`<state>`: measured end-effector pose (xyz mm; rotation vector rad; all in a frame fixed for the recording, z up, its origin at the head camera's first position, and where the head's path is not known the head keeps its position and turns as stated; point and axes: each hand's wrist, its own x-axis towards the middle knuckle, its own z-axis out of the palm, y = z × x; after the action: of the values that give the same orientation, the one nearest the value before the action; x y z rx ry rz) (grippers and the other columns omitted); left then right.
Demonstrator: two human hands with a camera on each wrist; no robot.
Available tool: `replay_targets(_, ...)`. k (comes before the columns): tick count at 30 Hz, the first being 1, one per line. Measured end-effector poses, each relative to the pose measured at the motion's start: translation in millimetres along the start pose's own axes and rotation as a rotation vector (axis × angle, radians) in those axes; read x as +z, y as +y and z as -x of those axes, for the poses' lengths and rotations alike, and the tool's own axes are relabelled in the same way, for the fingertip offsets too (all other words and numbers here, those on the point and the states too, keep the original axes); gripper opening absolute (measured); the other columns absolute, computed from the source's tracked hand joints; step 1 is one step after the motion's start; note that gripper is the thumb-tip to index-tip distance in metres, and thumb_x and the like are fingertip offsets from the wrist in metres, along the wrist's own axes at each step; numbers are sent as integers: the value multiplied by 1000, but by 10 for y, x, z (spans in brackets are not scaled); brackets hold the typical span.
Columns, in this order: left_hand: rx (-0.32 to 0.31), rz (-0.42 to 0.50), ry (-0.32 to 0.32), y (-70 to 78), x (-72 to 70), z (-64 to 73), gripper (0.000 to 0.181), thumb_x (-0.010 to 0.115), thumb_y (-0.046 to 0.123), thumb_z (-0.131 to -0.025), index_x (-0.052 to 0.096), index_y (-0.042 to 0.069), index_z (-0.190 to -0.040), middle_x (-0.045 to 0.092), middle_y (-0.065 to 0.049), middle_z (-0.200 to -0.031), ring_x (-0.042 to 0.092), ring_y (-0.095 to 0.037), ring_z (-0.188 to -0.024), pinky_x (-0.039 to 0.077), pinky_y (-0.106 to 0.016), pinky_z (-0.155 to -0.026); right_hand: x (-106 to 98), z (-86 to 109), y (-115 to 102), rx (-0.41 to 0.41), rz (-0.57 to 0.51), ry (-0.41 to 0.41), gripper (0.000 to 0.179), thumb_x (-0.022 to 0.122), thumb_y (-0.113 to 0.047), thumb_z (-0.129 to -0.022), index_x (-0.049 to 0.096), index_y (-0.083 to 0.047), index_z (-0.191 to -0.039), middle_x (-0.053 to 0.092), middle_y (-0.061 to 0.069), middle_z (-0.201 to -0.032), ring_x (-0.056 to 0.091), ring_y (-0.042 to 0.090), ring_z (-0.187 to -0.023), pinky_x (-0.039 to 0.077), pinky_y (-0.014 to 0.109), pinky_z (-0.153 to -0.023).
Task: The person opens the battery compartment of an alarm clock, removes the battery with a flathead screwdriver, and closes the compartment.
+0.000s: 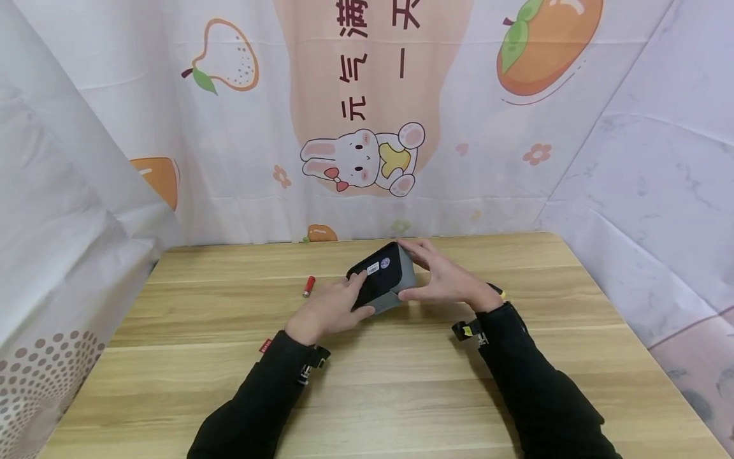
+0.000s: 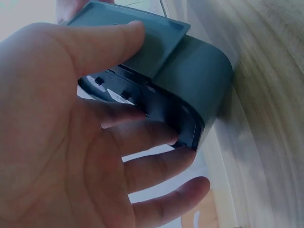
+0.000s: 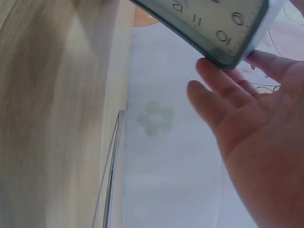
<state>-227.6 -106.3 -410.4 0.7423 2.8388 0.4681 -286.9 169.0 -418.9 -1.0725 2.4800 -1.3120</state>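
A desk clock (image 1: 375, 280) with a grey-green case and black back is held above the table, tilted, its back toward the head camera. Numerals show on its white dial (image 3: 211, 23) in the right wrist view. My left hand (image 1: 332, 309) grips its left and near side: the thumb lies on a flat grey-green panel (image 2: 156, 45) that juts past the case, and fingers reach over the black back. With thumb and fingers spread around the other end, my right hand (image 1: 441, 274) holds the clock. To the left, a red battery (image 1: 309, 286) lies on the table.
The wooden table (image 1: 401, 395) meets a printed cloth backdrop (image 1: 241, 159) just behind the clock. White cloth (image 1: 642, 210) also hangs at both sides. Dark straps with buckles circle both sleeves. A small red tag (image 1: 265, 345) shows beside the left sleeve.
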Motion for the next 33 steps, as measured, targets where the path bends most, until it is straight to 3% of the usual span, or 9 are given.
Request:
replay_targets(10, -1, 28, -25, 7, -1, 3, 77, 55, 48, -103, 25, 6, -161, 55, -22, -143, 63, -24, -112, 51, -43, -96, 38, -33, 5, -49, -44, 67, 100, 88, -18, -82, 26, -10, -161, 32, 10, -154, 37, 26, -143, 33, 46, -115)
replay_targets(18, -8, 85, -49, -18, 22, -20, 78, 54, 46, -104, 20, 6, -162, 60, -17, -136, 61, -18, -101, 50, -41, -95, 98, -68, -7, -49, -189, -50, 130, 93, -9, -72, 1, -10, -163, 18, 14, -164, 35, 32, -145, 31, 48, -115)
replay_targets(22, -8, 95, -56, -24, 25, -27, 79, 53, 46, -104, 18, 6, -162, 65, -9, -109, 59, -17, -90, 49, -36, -83, 131, -82, 5, -1, -226, -85, 134, 91, -10, -75, -11, -18, -162, 4, 11, -169, 28, 30, -148, 29, 47, -116)
replay_targets(26, -8, 99, -71, -35, 28, -32, 80, 53, 47, -104, 17, 5, -162, 55, -2, -79, 55, -17, -71, 43, -33, -68, 162, -96, 13, 35, -237, -89, 135, 89, -12, -78, -18, -26, -160, 3, 8, -169, 22, 24, -151, 27, 42, -117)
replay_targets(29, 10, 102, -64, -44, 35, -38, 79, 54, 46, -104, 19, 4, -162, 59, -2, -85, 56, -16, -73, 45, -33, -70, 177, -105, 29, 24, -272, -101, 135, 88, -9, -78, -17, -30, -160, 14, 9, -168, 26, 24, -150, 28, 43, -117)
replay_targets(33, 30, 111, -51, -47, 44, -40, 78, 56, 44, -103, 21, 5, -161, 63, -6, -110, 58, -16, -86, 49, -34, -81, 185, -116, 39, -28, -314, -139, 132, 87, -3, -79, -12, -31, -161, 22, 9, -165, 31, 26, -148, 31, 46, -116)
